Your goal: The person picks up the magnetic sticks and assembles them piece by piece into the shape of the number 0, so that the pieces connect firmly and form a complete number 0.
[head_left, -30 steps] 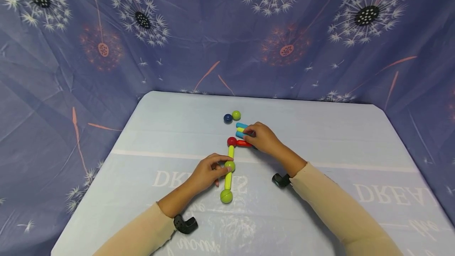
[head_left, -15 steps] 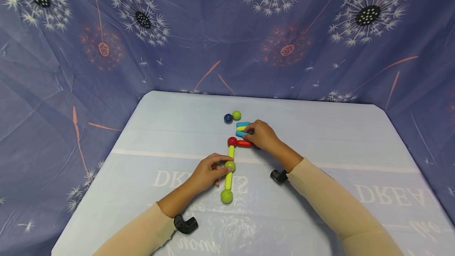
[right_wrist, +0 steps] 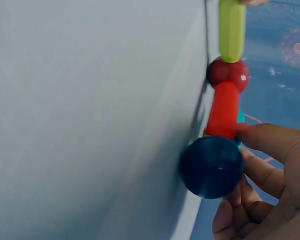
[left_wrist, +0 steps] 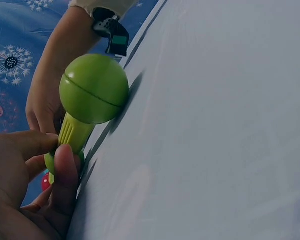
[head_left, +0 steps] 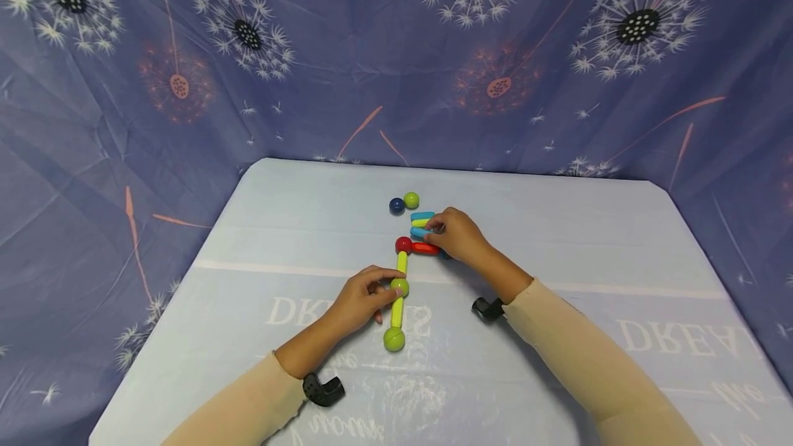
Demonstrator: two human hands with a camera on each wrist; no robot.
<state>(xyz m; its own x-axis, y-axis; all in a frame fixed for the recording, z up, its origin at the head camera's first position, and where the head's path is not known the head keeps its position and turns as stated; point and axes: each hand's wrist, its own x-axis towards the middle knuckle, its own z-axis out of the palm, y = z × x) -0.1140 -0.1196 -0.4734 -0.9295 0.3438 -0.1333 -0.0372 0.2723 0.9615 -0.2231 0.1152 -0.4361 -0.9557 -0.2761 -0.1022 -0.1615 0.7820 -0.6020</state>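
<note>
Comparing with the two earlier head views, almost nothing moves: both hands stay put and the toy chain keeps its spot at frame centre. Only a tiny drift shows, the right wrist a shade left, likely just head wobble.

Left hand (head_left: 358, 301), centre of the head view: thumb and fingers curl round the middle green ball (head_left: 399, 288), pinching it where the upper yellow-green stick (head_left: 403, 263) meets the lower yellow-green stick (head_left: 397, 312). Left wrist view shows the thumb (left_wrist: 65, 170) and a finger closing on the stick just behind the end green ball (left_wrist: 94, 88), which lies on the table (left_wrist: 215, 125).

Right hand (head_left: 461, 238), just right of centre: fingertips pinch at the stacked loose sticks, the blue stick (head_left: 424, 216) topmost, a thin yellow-green one under it and another blue below, partly hidden by the fingers. Exactly which one is gripped, cannot tell. The hand covers the far end of the red stick (head_left: 425, 248), which joins the red ball (head_left: 404, 245). Right wrist view shows a dark blue ball (right_wrist: 211, 167) on that red stick's end, the fingers (right_wrist: 262, 142) touching it.

Chain runs from the end green ball at lower centre up to the red ball, then bends right. A loose navy ball (head_left: 397, 206) and loose green ball (head_left: 411, 200) sit touching above it, near the stack.

Judgement: a stall moment, the left steadying the chain, the right fiddling for a piece; nothing newly attached.
</note>
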